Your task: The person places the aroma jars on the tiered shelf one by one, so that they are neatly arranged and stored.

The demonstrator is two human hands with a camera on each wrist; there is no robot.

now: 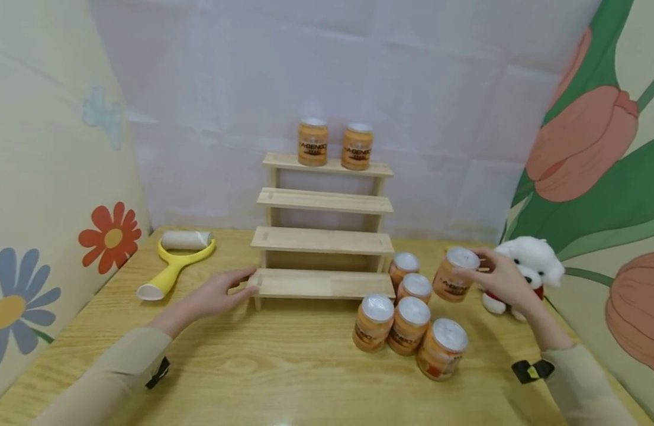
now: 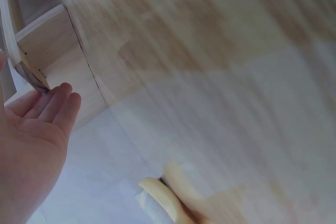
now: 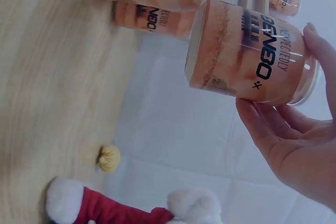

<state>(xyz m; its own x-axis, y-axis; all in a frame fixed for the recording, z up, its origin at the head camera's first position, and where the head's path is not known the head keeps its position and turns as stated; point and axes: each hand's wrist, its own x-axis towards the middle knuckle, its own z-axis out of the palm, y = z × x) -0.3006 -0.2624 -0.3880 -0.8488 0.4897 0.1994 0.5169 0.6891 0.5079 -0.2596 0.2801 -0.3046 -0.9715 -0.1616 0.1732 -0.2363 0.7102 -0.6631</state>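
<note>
Left of the rack (image 1: 321, 239), a roller (image 1: 169, 275) is seen on the tabletop (image 1: 252, 367), well apart from the left grip (image 1: 220, 293). The left end of the rack's lowest step is touched by this grip's fingertips; its fingers are fairly straight, the thumb is spread from them, and no can is carried there. That touch is best made light but steady, so that the rack is not nudged askew. On the rack's top step, two cans (image 1: 312, 142) are stood upright with labels turned forward. By the rack's right end, five cans (image 1: 373, 322) are closely grouped upright on the tabletop. Farther right of the rack, the held can (image 1: 453, 281) is carried above the tabletop, roughly upright. It is pinched near its lid by the right grip (image 1: 502, 278), the thumb on one side and fingers on the other, parted only by its width. Since its base is uncovered, a flat landing should be eased. The grouped cans are best cleared from above, as they could be knocked. Rightmost from the rack, a dog (image 1: 529, 266) is placed beside the right grip; brushing against it should be avoided.
</note>
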